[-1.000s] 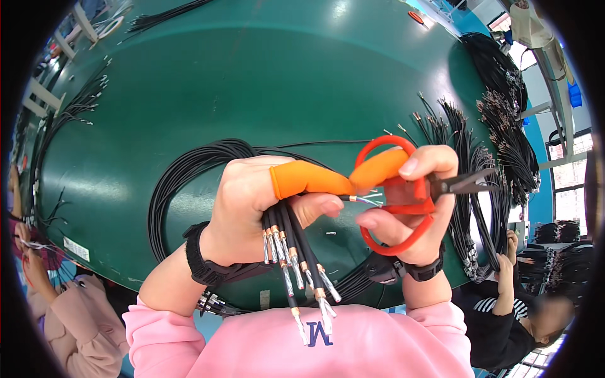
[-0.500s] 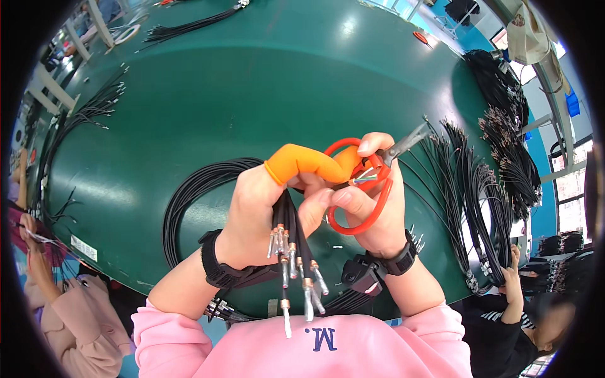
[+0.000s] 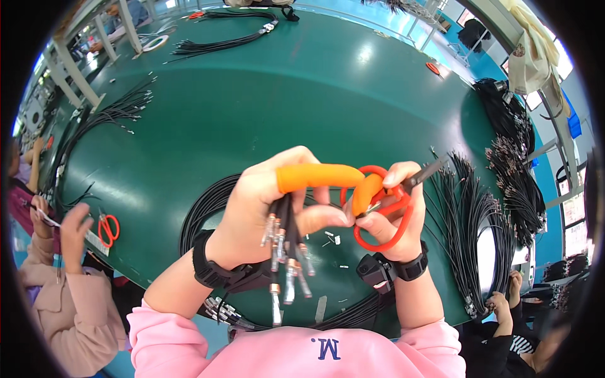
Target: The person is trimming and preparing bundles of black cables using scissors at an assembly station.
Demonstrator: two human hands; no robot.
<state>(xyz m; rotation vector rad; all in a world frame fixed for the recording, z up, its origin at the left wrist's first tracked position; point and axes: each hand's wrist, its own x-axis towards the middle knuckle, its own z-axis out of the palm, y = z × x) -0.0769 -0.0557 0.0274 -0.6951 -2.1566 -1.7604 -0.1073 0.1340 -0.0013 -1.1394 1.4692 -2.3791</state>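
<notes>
My left hand (image 3: 249, 201) is closed round a bunch of black cables (image 3: 288, 222), whose crimped metal ends hang below the palm. An orange finger cot (image 3: 309, 177) covers its index finger, which reaches across to my right hand (image 3: 403, 236). Red-handled scissors (image 3: 427, 174) are gripped in the right hand, blades pointing up and to the right. A second orange cot (image 3: 364, 196) shows between the handle loops. There the fingertips of both hands meet at what looks like a thin cable end, mostly hidden.
A coil of black cables (image 3: 194, 211) lies on the green table (image 3: 252, 113) beneath my hands. More cable bundles lie at right (image 3: 463, 233), left and far side. Other red scissors (image 3: 108, 231) lie at the left edge. Co-workers' hands (image 3: 74, 233) show on both sides.
Both hands sit slightly lower in the picture, the right one further right. The coloured wire ends seen between the fingers before are now covered. More of the table's far side shows.
</notes>
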